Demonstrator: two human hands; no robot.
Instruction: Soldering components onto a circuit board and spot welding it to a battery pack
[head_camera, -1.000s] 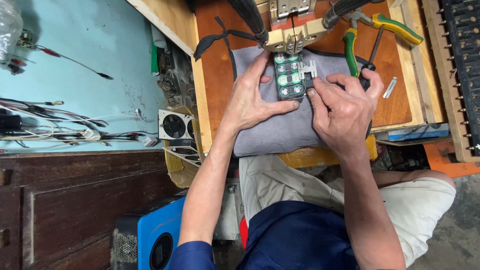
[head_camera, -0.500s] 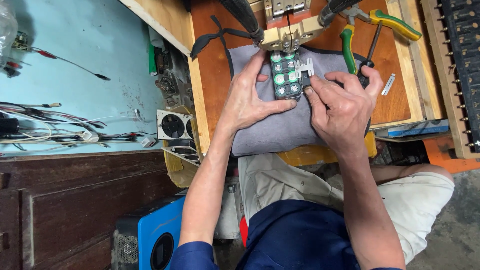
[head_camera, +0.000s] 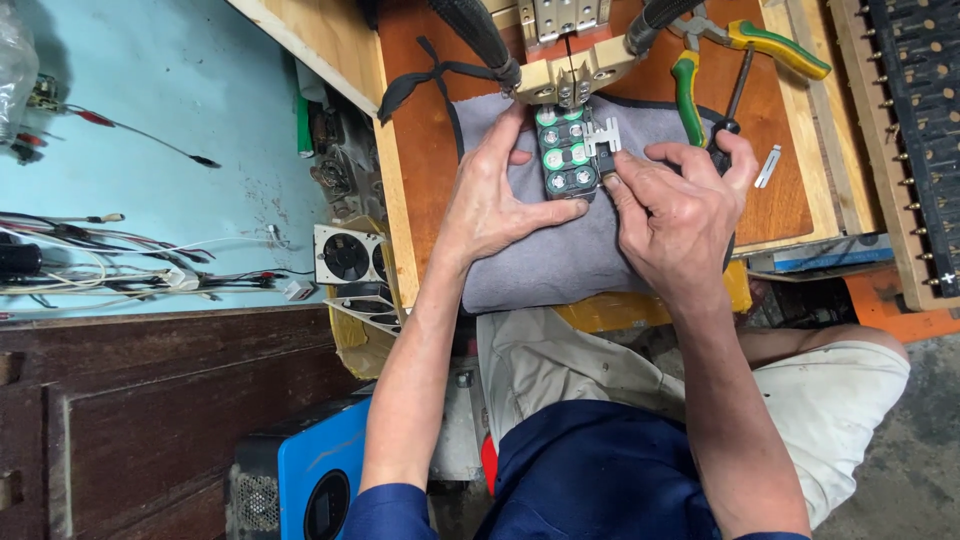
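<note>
My left hand (head_camera: 495, 205) and right hand (head_camera: 675, 215) pinch the battery pack (head_camera: 566, 155) from both sides, steadying its metal strip (head_camera: 603, 135) under the welder head (head_camera: 570, 75).

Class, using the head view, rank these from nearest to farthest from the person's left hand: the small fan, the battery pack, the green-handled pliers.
1. battery pack: touching the left hand, on its right side.
2. small fan: off to the left, below the bench edge.
3. green-handled pliers: far right, at the top of the board.
</note>
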